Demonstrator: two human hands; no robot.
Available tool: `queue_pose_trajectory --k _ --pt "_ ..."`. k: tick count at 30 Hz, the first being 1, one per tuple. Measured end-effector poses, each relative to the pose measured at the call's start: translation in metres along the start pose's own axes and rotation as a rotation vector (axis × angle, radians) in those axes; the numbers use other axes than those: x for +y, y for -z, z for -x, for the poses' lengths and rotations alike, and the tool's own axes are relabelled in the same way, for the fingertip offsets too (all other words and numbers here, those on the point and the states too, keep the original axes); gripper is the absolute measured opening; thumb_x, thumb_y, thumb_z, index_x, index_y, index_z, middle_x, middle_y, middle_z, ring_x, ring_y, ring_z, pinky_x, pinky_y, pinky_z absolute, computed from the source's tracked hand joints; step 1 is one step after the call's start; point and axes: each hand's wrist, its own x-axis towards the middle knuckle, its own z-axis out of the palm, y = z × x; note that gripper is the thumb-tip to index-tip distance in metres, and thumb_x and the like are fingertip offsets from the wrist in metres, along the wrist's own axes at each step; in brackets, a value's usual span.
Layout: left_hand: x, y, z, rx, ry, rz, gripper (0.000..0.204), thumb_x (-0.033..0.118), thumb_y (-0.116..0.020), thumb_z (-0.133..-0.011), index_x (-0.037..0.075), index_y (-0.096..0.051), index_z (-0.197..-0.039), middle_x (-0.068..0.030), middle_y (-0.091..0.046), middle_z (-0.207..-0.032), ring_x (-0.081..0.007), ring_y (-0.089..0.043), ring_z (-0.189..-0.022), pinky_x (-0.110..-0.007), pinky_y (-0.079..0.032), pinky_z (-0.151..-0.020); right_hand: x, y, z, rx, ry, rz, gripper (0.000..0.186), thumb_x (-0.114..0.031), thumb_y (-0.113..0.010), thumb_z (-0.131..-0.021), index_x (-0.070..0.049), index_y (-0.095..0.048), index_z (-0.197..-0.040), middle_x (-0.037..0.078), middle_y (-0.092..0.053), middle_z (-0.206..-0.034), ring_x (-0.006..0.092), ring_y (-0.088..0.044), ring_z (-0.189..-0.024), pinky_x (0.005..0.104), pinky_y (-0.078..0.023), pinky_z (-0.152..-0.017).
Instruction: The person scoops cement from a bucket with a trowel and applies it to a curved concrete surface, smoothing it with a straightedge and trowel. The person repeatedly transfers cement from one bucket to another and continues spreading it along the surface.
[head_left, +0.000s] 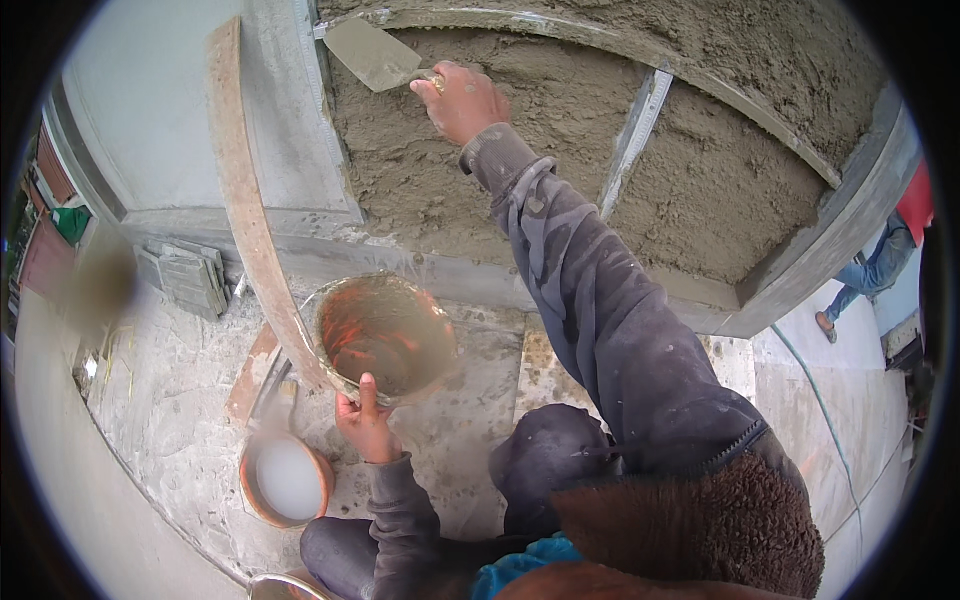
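My right hand (465, 103) is raised to the wall and closed round the handle of a trowel (372, 55). The trowel's flat blade, coated in grey mortar, lies against or just in front of the rough wet mortar (430, 190) near the upper left of the panel. Low down, my left hand (368, 428) grips the near rim of a mortar bucket (385, 335), thumb over the edge. The bucket tilts toward me; its orange inside is smeared with mortar, and some lies at the bottom.
A long wooden board (245, 180) leans on the wall left of the bucket. A small orange bucket (287, 478) holds cloudy water. Metal strips (637, 140) divide the mortar panel. Stacked grey tiles (185, 278) lie at left. A hose (815, 395) and another person (880, 260) are at right.
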Motion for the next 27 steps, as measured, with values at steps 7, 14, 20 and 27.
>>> queue_pose_trajectory --k 7,14,20,27 --pt "-0.006 0.004 -0.006 0.002 0.021 0.044 0.029 0.019 -0.070 -0.097 0.003 -0.062 -0.120 -0.0065 -0.069 -0.103 -0.0128 -0.068 -0.078 -0.028 -0.060 -0.061 0.094 0.075 0.040 0.214 0.043 0.128 0.047 -0.046 -0.060 -0.097 -0.006 -0.067 -0.121 0.016 -0.072 -0.110 0.0369 -0.068 -0.102 0.0471 -0.053 -0.087" --pt "-0.001 -0.001 -0.004 0.046 0.044 0.048 0.028 0.020 -0.070 -0.097 0.004 -0.062 -0.118 -0.0060 -0.069 -0.101 -0.0124 -0.067 -0.076 -0.028 -0.059 -0.061 0.177 0.164 0.057 0.294 0.087 0.326 0.048 -0.051 -0.062 -0.095 -0.010 -0.068 -0.120 0.013 -0.073 -0.111 0.0356 -0.069 -0.101 0.0466 -0.054 -0.085" --pt "-0.004 -0.002 -0.007 0.054 0.031 0.033 0.030 0.021 -0.071 -0.096 0.004 -0.062 -0.119 -0.0060 -0.068 -0.099 -0.0116 -0.066 -0.073 -0.027 -0.059 -0.061 0.175 0.205 0.090 0.480 0.089 0.627 0.042 -0.049 -0.062 -0.096 -0.011 -0.071 -0.113 0.008 -0.074 -0.105 0.0332 -0.070 -0.096 0.0428 -0.055 -0.078" --pt "-0.014 0.004 -0.013 0.078 0.051 -0.069 0.030 0.029 -0.074 -0.095 0.005 -0.060 -0.103 -0.0025 -0.061 -0.086 -0.0087 -0.057 -0.063 -0.026 -0.056 -0.055 0.104 0.248 0.138 -0.322 0.307 -0.062 0.037 -0.039 -0.065 -0.097 -0.003 -0.070 -0.106 0.009 -0.068 -0.085 0.0218 -0.066 -0.072 0.0387 -0.050 -0.062"
